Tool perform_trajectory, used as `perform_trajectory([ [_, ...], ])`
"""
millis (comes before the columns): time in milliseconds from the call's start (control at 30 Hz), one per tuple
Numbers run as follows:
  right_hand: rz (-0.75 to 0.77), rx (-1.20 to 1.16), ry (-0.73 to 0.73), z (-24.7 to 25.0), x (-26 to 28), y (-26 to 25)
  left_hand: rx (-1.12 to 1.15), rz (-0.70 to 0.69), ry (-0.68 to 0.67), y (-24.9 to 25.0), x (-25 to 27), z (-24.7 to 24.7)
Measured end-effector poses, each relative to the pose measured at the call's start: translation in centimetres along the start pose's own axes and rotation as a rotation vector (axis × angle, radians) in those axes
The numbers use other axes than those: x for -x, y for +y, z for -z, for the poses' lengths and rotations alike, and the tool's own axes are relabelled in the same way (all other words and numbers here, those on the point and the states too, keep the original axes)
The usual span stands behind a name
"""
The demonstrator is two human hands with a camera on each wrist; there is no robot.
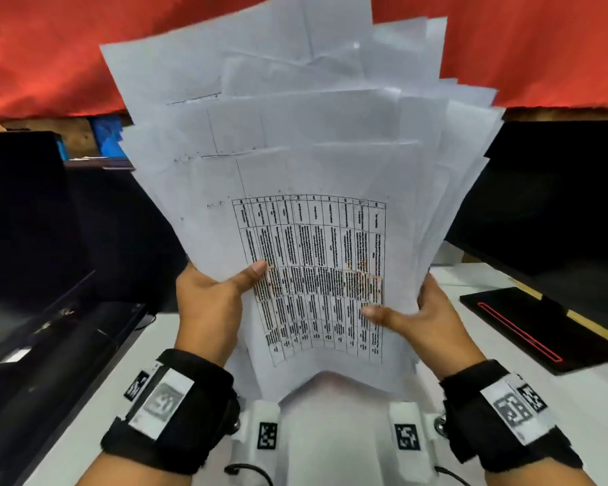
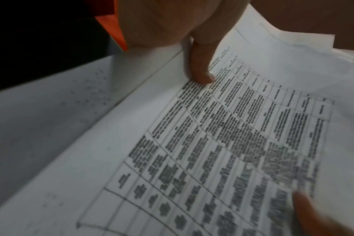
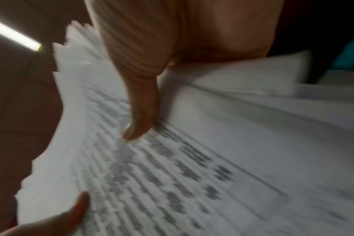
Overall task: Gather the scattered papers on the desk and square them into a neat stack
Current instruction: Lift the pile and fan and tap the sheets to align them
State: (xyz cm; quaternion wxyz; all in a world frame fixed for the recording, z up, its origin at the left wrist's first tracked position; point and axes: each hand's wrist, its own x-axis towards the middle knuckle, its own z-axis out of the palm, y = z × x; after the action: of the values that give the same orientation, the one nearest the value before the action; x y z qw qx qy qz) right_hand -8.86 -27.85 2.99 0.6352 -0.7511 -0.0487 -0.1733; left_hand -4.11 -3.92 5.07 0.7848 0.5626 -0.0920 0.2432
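A thick bundle of white papers (image 1: 295,163) stands on end above the white desk (image 1: 576,408), fanned out unevenly at the top. The front sheet carries a printed table (image 1: 313,275). My left hand (image 1: 211,299) grips the bundle's left edge, thumb on the printed sheet (image 2: 232,135) and fingers hidden behind. My right hand (image 1: 422,317) grips the right edge, thumb lying across the table print. In the right wrist view my thumb presses the blurred sheet (image 3: 212,159), and the uneven page edges show at the left. The bundle's bottom edge looks close to the desk.
A dark monitor (image 1: 25,219) and a black keyboard (image 1: 57,345) stand at the left. Another dark screen (image 1: 558,191) and a black pad with a red outline (image 1: 534,327) lie at the right. Red cloth (image 1: 43,47) hangs behind.
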Motion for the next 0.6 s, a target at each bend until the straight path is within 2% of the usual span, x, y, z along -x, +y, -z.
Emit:
perform_trajectory([
  [67, -0.084, 0.009, -0.123, 0.0, 0.8, 0.9, 0.022, 0.03, -0.038, 0.0, 0.1, 0.3],
  [233, -0.118, -0.123, 0.098, 0.0, 1.0, 2.4, -0.038, 0.101, -0.188, 0.2, 0.5, 1.1],
  [400, -0.1, -0.231, 0.208, 0.1, 1.1, 2.6, -0.249, 0.361, -0.392, -1.8, 3.5, 3.6],
  [433, -0.078, -0.23, 0.209, 0.0, 1.2, 2.5, -0.268, 0.368, -0.391, -2.2, 4.3, 3.7],
  [500, -0.038, -0.162, 0.195, -0.4, 1.3, 2.4, -0.315, 0.3, -0.305, -2.9, 5.2, 3.5],
  [600, -0.022, -0.008, 0.069, -0.8, 1.5, 1.5, -0.31, 0.239, -0.202, -2.6, 5.4, 3.0],
])
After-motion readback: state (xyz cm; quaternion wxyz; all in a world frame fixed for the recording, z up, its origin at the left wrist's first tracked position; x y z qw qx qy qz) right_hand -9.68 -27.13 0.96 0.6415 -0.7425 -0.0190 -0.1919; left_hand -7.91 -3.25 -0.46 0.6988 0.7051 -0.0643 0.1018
